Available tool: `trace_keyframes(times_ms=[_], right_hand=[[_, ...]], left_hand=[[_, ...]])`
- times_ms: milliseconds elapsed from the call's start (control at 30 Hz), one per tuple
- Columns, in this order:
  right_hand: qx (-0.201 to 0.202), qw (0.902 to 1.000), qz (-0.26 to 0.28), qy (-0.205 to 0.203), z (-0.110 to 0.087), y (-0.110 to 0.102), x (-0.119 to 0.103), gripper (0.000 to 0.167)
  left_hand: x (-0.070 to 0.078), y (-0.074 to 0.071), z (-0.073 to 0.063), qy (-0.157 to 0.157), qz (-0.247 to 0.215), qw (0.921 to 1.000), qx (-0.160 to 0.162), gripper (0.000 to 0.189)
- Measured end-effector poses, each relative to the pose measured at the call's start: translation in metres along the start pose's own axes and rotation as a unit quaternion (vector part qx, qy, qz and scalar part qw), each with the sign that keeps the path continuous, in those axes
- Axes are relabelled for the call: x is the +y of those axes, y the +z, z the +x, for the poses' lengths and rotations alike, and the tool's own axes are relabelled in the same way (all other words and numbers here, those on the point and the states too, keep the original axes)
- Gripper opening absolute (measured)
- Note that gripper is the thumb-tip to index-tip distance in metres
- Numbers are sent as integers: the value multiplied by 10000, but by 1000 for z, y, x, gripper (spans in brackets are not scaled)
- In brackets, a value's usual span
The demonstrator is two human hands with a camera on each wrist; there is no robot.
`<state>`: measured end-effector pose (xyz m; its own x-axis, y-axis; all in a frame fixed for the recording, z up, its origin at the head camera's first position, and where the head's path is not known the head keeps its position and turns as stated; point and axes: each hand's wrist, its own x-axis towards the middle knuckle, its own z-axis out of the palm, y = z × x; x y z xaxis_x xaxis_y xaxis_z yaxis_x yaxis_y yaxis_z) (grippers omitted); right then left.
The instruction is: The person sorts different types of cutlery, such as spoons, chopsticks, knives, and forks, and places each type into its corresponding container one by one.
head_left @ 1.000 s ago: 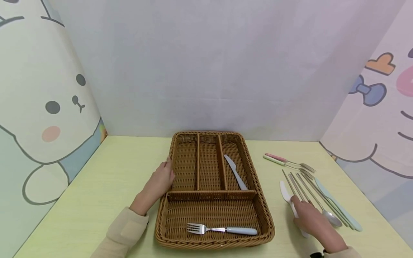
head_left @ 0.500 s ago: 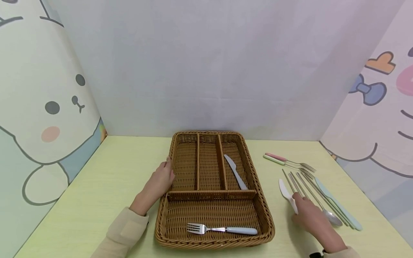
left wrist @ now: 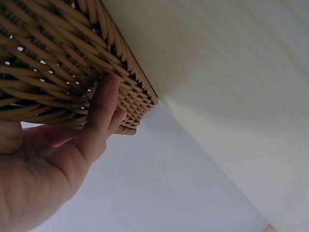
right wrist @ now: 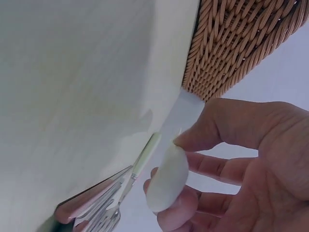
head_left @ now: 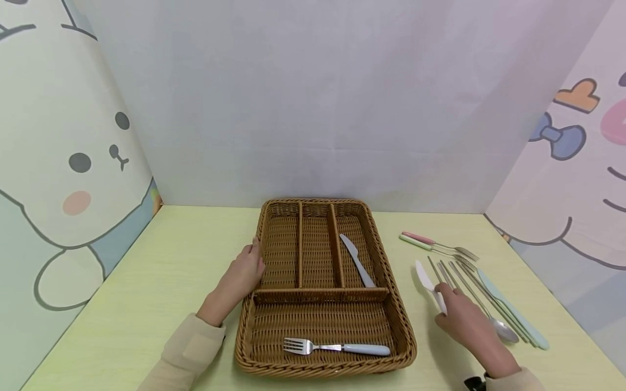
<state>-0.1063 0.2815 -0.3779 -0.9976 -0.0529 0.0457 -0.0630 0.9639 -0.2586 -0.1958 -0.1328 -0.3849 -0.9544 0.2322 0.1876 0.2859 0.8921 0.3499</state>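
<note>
A brown wicker cutlery basket (head_left: 323, 296) with several compartments stands in the middle of the table. At its left side my left hand (head_left: 242, 274) grips the rim, with a finger (left wrist: 102, 106) lying along the outer wall in the left wrist view. To the right of the basket my right hand (head_left: 464, 320) pinches a white table knife (head_left: 424, 276) by its handle, blade pointing away from me. The handle end (right wrist: 169, 179) shows between thumb and fingers in the right wrist view. Inside the basket lie a grey-blue knife (head_left: 359, 263) and a fork (head_left: 337, 347) with a pale blue handle.
Right of the knife lie a pink-handled fork (head_left: 420, 239), a green-handled fork (head_left: 415, 242), several metal chopsticks (head_left: 447, 277), a spoon (head_left: 504, 330) and a mint-green knife (head_left: 513, 312). A plain back wall (head_left: 332, 108) and printed side walls bound the table.
The white knife has come up off the table, moving slightly away from me and left with my right hand. My left hand and the basket stay where they were.
</note>
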Motion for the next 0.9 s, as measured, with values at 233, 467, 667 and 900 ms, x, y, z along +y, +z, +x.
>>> trace_keyframes(times_ms=[233,467,667,900], right_hand=[[382,9992,-20,-145,5,-2,-12,50],[685,9970,-7,-365,13,-6,-26,46],[1119,9908,-122,-748,22,-6,-37,43],[1208,9884,-212,-895,32,-7,-56,42]], left_hand=[[-1,1,1,50,14,10000,51,55],[-2,1,1,14,21,10000,1,56],[0,0,1,-13,18,10000,8,55],[0,1,-1,74,127,9998,98,54]])
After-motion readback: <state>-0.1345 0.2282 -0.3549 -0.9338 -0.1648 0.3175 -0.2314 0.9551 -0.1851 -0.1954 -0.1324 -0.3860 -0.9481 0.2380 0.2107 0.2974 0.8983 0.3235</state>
